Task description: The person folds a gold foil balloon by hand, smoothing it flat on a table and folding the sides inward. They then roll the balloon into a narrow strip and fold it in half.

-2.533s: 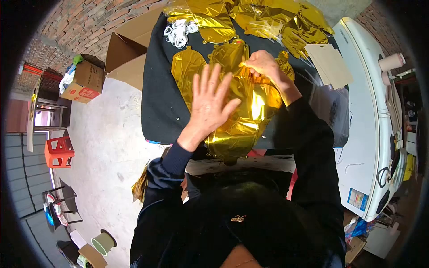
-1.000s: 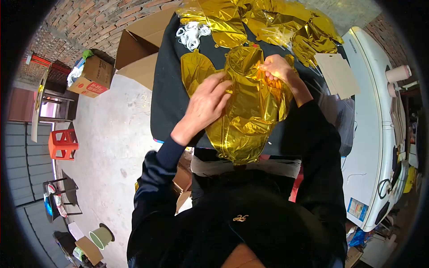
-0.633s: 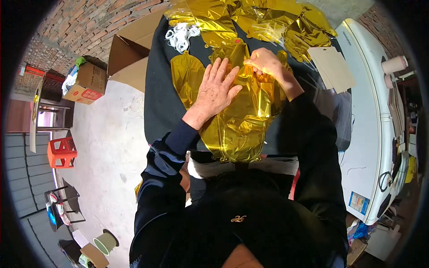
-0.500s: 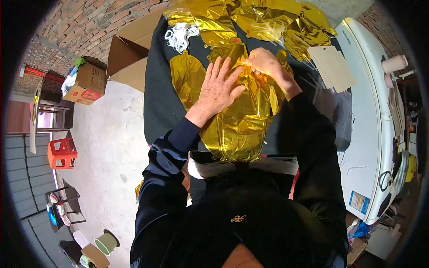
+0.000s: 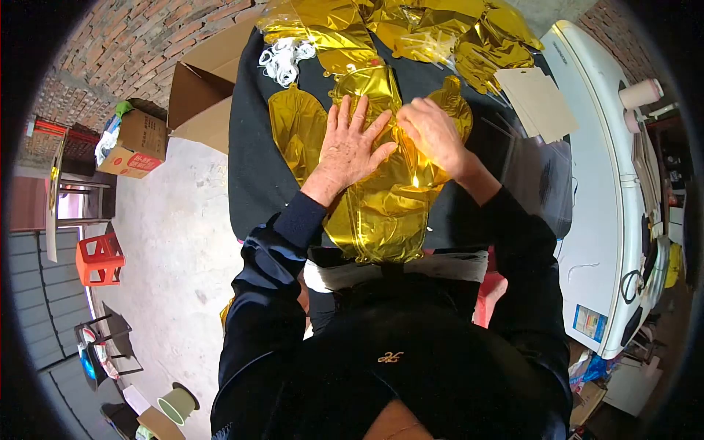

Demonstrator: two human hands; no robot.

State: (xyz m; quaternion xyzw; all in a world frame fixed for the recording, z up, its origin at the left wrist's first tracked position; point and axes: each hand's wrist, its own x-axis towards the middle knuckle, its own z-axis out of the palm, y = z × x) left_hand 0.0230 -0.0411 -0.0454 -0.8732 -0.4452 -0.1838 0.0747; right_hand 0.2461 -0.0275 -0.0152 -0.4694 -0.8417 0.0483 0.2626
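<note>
A shiny gold foil piece (image 5: pixel 389 220) lies flat on the black-covered table (image 5: pixel 253 169), its lower end at the near edge. My left hand (image 5: pixel 350 150) rests palm down on the foil with its fingers spread. To its right my right hand (image 5: pixel 433 136) is curled over the foil, its fingers bent together at a crumpled fold; what lies between the fingertips is hidden. Rounded foil lobes show left (image 5: pixel 297 132) and right (image 5: pixel 456 110) of the hands.
More gold foil (image 5: pixel 330 33) covers the table's far side. White ties (image 5: pixel 284 60) lie at the back left, beige cards (image 5: pixel 537 103) and clear plastic (image 5: pixel 539 172) at the right. A white appliance (image 5: pixel 598 198) flanks the table; an open cardboard box (image 5: pixel 202 95) stands left.
My right hand has turned over more and shifted slightly down, pulling at the foil fold. My left hand stays spread on the foil. The whole view has shifted a little.
</note>
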